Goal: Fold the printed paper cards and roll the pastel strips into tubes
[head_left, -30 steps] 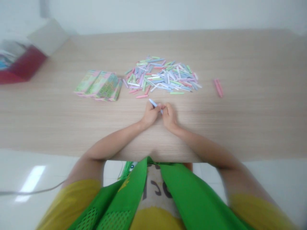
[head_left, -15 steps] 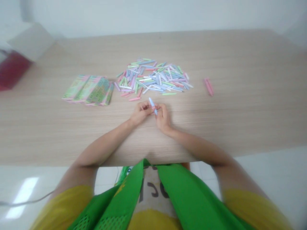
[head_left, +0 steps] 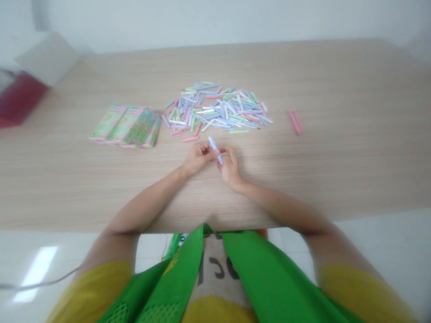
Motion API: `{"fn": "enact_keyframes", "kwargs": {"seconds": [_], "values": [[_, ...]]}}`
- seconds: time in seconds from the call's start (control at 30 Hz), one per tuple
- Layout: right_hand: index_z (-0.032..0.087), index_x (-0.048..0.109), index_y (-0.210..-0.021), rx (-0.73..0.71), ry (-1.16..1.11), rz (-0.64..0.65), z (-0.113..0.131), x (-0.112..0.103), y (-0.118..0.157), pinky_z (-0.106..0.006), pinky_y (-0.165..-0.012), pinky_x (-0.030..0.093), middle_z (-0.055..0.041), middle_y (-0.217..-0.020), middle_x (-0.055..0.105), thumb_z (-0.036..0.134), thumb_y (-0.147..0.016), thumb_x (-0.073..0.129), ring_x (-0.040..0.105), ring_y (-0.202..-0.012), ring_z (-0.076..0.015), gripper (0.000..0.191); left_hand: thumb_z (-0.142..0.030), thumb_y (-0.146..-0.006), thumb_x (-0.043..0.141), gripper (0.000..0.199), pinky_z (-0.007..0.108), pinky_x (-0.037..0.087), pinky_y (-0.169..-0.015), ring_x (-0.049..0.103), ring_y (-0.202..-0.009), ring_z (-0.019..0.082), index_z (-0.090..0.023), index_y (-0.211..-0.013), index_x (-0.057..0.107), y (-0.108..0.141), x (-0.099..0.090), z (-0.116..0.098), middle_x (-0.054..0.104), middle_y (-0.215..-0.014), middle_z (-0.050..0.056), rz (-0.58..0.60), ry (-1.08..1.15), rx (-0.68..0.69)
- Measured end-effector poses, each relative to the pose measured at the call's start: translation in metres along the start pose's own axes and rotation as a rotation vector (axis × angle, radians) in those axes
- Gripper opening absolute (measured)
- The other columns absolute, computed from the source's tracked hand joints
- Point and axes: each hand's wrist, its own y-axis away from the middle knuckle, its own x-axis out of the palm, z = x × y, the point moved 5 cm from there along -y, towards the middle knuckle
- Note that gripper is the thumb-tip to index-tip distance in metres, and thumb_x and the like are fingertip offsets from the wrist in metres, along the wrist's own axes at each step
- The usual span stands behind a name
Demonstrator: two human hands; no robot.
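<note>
Between my two hands is a light-blue pen [head_left: 212, 143], tilted with its upper end pointing away to the left. My left hand [head_left: 197, 158] pinches it about the middle with thumb and fingers. From the other side my right hand [head_left: 231, 171] has its fingertips closed around the lower part. A pinkish patch shows at the pen's middle, and I cannot tell whether it is a fingertip or a part of the pen. Just beyond my hands lies a loose heap of pastel pens and slim pieces [head_left: 218, 112] in blue, green, purple, pink and white.
Several printed green-and-pink packs [head_left: 126, 125] lie overlapping left of the heap. Two pink pens [head_left: 295, 121] lie side by side on the right. A red box with a white lid [head_left: 25, 96] stands at the far left of the wooden table [head_left: 353, 134].
My right hand's fingers have shifted slightly at the pen's lower end, and more of that end shows. The pen stays in both hands. The whole view has moved a little.
</note>
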Motion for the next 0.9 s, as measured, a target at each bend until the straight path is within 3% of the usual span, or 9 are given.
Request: {"fn": "enact_keyframes", "kwargs": {"seconds": [0.17,0.57,0.9], "values": [[0.022,0.048,-0.086,0.169,-0.188,-0.032,0.007,0.005,0.006,-0.021,-0.041,0.019,0.0110,-0.048,0.036,0.016,-0.086,0.037,0.027,-0.037,-0.0072,0.013,-0.051,-0.068,0.084,0.044,0.027,0.054,-0.066,0.068,-0.071,0.018,-0.013,-0.087,0.074,-0.001,-0.003,-0.004,0.073,-0.078,0.007,0.123,0.020,-0.050],[0.019,0.047,-0.062,0.361,-0.085,0.065,0.003,0.001,0.000,-0.019,-0.035,0.017,0.0059,-0.040,0.039,0.012,-0.085,0.037,0.029,-0.033,-0.0056,0.027,-0.050,-0.071,0.083,0.049,0.031,0.059,-0.063,0.074,-0.075,0.024,-0.012,-0.100,0.074,-0.006,-0.011,-0.001,0.077,-0.090,0.014,0.299,-0.061,-0.159],[0.018,0.052,-0.065,0.422,-0.032,0.094,0.005,-0.008,-0.013,-0.018,-0.033,0.017,0.0052,-0.041,0.042,0.015,-0.084,0.044,0.026,-0.032,-0.0050,0.021,-0.047,-0.067,0.086,0.047,0.034,0.058,-0.067,0.074,-0.073,0.025,-0.010,-0.094,0.075,-0.005,-0.004,0.018,0.077,-0.082,0.013,0.140,0.057,-0.184]]}}
